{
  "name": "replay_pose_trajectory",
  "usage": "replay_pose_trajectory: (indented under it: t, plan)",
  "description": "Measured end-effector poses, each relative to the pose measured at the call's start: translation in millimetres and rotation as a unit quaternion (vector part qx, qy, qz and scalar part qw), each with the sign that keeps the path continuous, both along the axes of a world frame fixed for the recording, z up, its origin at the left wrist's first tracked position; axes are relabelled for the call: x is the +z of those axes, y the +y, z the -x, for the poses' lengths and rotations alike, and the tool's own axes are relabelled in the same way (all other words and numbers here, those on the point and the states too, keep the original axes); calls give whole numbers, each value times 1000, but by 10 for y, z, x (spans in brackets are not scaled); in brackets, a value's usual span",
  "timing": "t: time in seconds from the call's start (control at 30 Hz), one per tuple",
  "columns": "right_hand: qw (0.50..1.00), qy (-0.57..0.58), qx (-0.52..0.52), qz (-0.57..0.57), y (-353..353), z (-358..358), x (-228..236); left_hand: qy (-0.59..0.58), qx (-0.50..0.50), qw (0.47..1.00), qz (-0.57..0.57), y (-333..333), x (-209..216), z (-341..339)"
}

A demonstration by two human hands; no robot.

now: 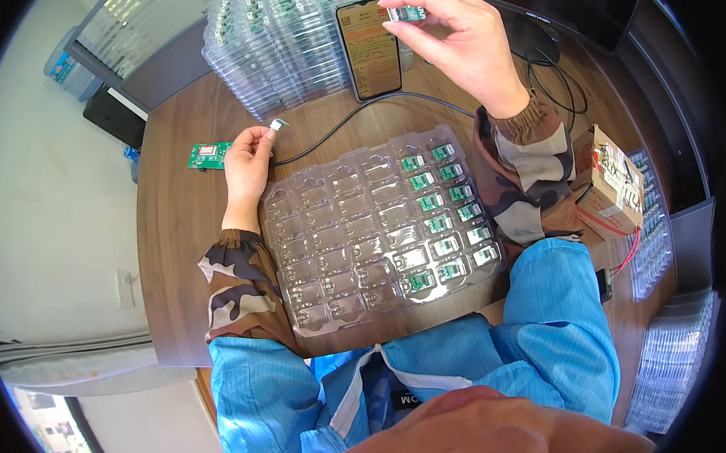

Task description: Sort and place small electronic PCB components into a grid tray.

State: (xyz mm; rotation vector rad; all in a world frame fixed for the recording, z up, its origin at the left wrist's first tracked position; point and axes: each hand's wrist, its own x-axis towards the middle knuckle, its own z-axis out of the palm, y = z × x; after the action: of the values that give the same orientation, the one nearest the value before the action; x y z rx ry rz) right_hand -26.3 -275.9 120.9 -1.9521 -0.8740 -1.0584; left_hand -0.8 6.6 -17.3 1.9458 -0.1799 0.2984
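Note:
High at the back, my right hand (468, 49) pinches a small green circuit board (406, 15) between thumb and fingers, in front of the stacked trays and beside a phone (372, 53). My left hand (248, 163) grips a small white connector (277, 124) by the fingertips, left of the tray. Just beside that hand lies a green board with a red display (210, 155). On the table below both hands, a clear plastic tray (321, 170) has small green boards (430, 202) in its right-hand columns. Its left and middle pockets hold no boards.
A tall stack of clear trays with boards (257, 60) stands at the back. A black cable (335, 128) runs across the table (168, 242). To the right are a cardboard box (612, 189) with red wires, another filled tray (656, 231) and stacked trays (671, 361).

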Motion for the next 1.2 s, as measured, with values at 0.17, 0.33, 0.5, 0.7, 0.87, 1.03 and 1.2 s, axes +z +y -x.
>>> replay_pose_trajectory:
  t: [0.17, 0.33, 0.5, 0.7, 0.87, 1.03, 1.2]
  plan:
    - [999, 43, 5, 18, 21, 45, 50, 0, 2, 1000, -11, 18, -32, -37]
    - [999, -5, 41, 33, 5, 9, 12, -1, 6, 1000, -17, -13, 4, 0]
    - [998, -7, 62, 25, 42, 30, 24, -7, 6, 1000, -14, 10, -11, 4]
    - [997, -17, 77, 17, 41, 17, 17, -1, 9, 1000, -19, -7, -2, 8]
    - [969, 163, 34, -184, -79, -127, -94, -22, 1, 1000, -1, -19, -50, -53]
    - [939, 182, -290, 23, -675, -759, -762, -17, 14, 1000, -3, 9, -23, -15]
    - [873, 337, -309, 169, -836, -832, -1106, -12, 11, 1000, 4, -37, -20, -25]
